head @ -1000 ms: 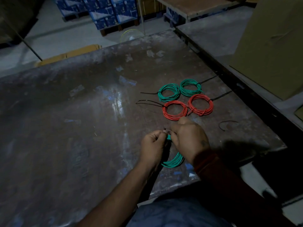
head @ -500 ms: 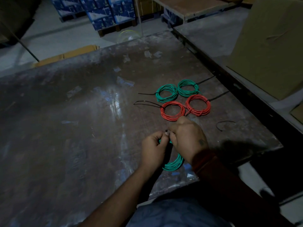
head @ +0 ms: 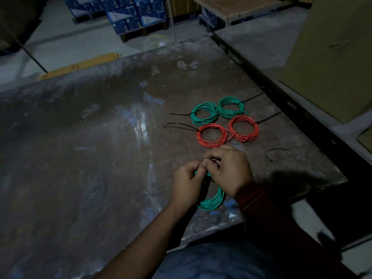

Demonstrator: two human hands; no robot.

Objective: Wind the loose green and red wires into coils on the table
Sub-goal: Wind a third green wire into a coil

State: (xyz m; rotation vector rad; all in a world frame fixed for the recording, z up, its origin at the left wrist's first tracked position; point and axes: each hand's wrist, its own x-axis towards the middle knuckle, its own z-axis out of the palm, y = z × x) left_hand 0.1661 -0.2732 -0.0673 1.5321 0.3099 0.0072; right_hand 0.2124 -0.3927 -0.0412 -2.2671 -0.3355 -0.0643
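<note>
Both hands meet over the counter's near edge: the left hand [head: 188, 181] and the right hand [head: 229, 170] curl their fingers round the top of a green coil [head: 213, 200], pinching a thin black tie [head: 214, 163] at it between the fingertips. The coil's lower arc hangs below the palms, close to the near edge; whether it rests on the counter [head: 100, 158] cannot be told. Against the view a second ago, the hands have barely shifted and the pinch sits a little tighter at the same spot, so the winding of this wire looks finished and the binding appears to be the step in hand. Just beyond the knuckles, toward the right edge, lie four bound coils: two red coils [head: 211, 135] side by side, two green coils [head: 205, 113] behind them, each trailing a black tie tail. A spare tie [head: 275, 153] lies curled near the right edge. No loose wire shows anywhere on the counter.
</note>
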